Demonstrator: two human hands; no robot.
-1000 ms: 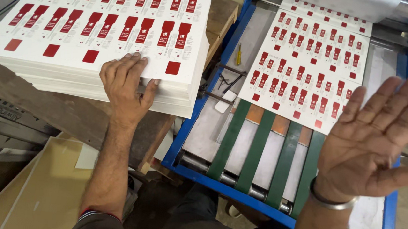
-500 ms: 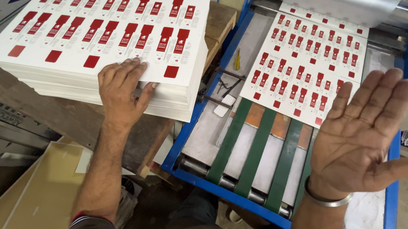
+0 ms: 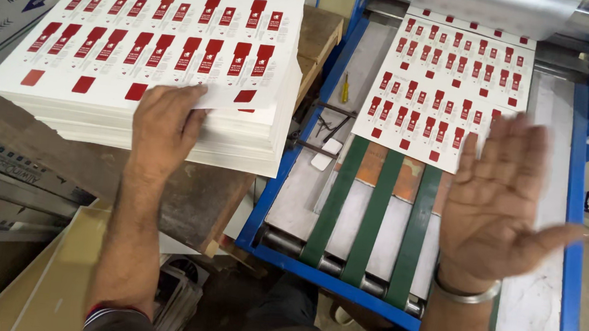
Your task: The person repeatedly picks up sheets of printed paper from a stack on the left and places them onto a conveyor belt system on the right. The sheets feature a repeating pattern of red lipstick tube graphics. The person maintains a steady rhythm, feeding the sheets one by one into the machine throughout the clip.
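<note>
blue-framed conveyor bed (image 3: 274,206), wooden bench (image 3: 180,198)

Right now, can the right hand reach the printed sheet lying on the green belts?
Probably yes: the right hand hovers open and empty beside the printed sheet on the green belts, and nothing lies between them.

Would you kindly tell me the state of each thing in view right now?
Left hand: palm down, fingers on the near edge of the top sheet.
Right hand: open, empty, raised over the belts.
Stack of printed sheets: piled flat on the wooden table.
Single printed sheet: lying flat on the green belts.
</note>
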